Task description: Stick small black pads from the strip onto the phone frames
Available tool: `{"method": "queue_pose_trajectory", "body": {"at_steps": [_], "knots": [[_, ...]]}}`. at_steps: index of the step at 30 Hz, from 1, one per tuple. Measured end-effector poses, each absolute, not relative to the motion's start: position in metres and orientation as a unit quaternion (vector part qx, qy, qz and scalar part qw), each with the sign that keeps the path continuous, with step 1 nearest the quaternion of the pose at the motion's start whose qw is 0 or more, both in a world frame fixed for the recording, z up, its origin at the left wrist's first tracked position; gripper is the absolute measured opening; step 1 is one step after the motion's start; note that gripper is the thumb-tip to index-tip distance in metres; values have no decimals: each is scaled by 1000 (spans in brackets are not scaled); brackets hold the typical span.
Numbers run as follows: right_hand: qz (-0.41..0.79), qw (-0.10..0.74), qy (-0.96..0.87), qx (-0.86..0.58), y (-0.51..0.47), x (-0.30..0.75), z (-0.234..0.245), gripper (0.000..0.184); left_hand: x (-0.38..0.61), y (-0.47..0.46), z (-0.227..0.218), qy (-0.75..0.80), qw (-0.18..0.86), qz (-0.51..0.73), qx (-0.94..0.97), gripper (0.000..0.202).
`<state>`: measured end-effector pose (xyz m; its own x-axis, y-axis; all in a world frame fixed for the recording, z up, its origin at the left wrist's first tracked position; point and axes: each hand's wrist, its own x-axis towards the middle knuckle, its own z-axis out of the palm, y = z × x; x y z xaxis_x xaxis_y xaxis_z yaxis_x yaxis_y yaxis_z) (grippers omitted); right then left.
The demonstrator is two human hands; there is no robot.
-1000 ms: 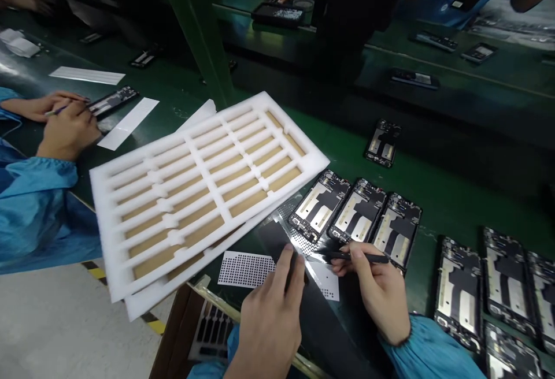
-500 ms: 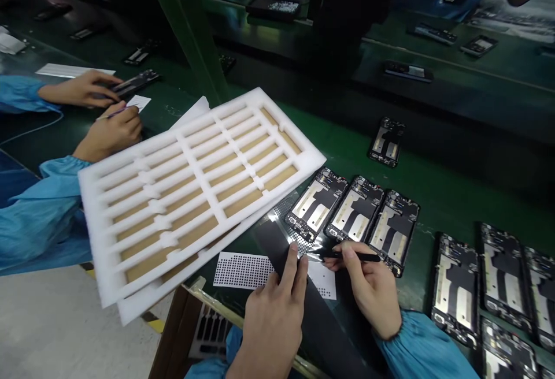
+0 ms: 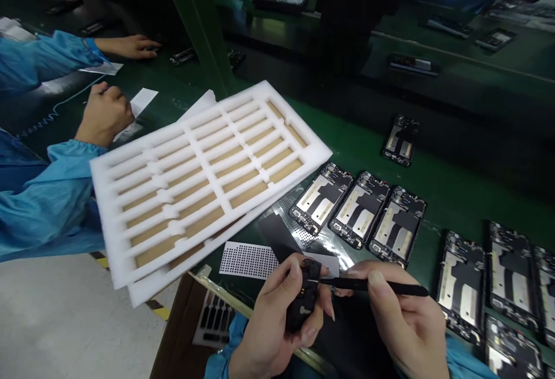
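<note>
Between the thumb and fingers of my left hand (image 3: 269, 318) is a small black plastic phone part (image 3: 299, 309) with little gold contacts. My right hand (image 3: 405, 318) grips black tweezers (image 3: 394, 288), whose tips meet the top of that part. Behind my hands lie a white sheet of black dots (image 3: 247, 260), a dark strip (image 3: 281, 237) and a clear film with dots (image 3: 303, 233). A second white sheet (image 3: 329, 264) is partly covered by my hands. Three opened phones (image 3: 359, 208) stand in a slanted row just beyond.
White foam trays (image 3: 208, 165) are stacked at left, overhanging the bench edge. More opened phones (image 3: 462, 278) lie at right, and one (image 3: 401, 139) farther back. A co-worker's hands (image 3: 106, 113) are at the left. Below the bench is a box of black parts (image 3: 214, 321).
My left hand has left the dotted sheets and now holds the black phone part. The tweezers have moved to that part. The co-worker's far hand has reached farther away.
</note>
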<state>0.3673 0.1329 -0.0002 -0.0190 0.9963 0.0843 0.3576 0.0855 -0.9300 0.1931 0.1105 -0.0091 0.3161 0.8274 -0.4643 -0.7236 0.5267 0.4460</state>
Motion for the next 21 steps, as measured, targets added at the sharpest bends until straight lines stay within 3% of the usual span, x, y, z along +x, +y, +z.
{"method": "queue_pose_trajectory", "body": {"at_steps": [14, 21], "knots": [[352, 411, -652, -532, 132, 372, 5, 22, 192, 110, 1, 322, 811, 481, 90, 29], [337, 420, -668, -514, 125, 377, 3, 18, 183, 102, 0, 338, 806, 442, 201, 19]]}}
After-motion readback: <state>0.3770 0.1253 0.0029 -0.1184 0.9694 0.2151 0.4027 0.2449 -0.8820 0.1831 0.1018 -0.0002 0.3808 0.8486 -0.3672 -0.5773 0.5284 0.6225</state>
